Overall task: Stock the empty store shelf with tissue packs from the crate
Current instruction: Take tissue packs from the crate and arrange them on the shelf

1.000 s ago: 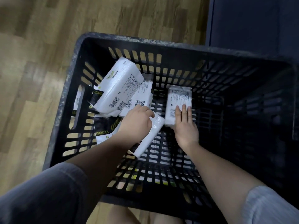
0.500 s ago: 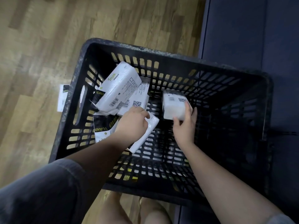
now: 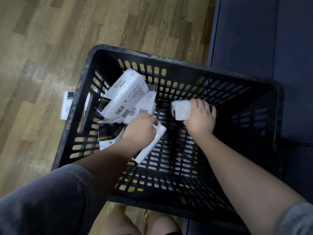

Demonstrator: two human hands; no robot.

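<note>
I see both hands in the black slotted plastic crate (image 3: 108,53): L hand (image 3: 141,128) grips a white tissue pack (image 3: 153,145), R hand (image 3: 200,116) grips another white pack (image 3: 180,109); more packs (image 3: 126,94) at crate's left.

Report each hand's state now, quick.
Left hand: grips a tissue pack.
Right hand: grips another tissue pack inside the crate.

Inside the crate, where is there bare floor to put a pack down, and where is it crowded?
Bare floor: the right half of the crate, between the right hand and the right wall, and the near strip by the front wall. Crowded: the far-left corner, where loose packs overlap beside the left hand.
</note>
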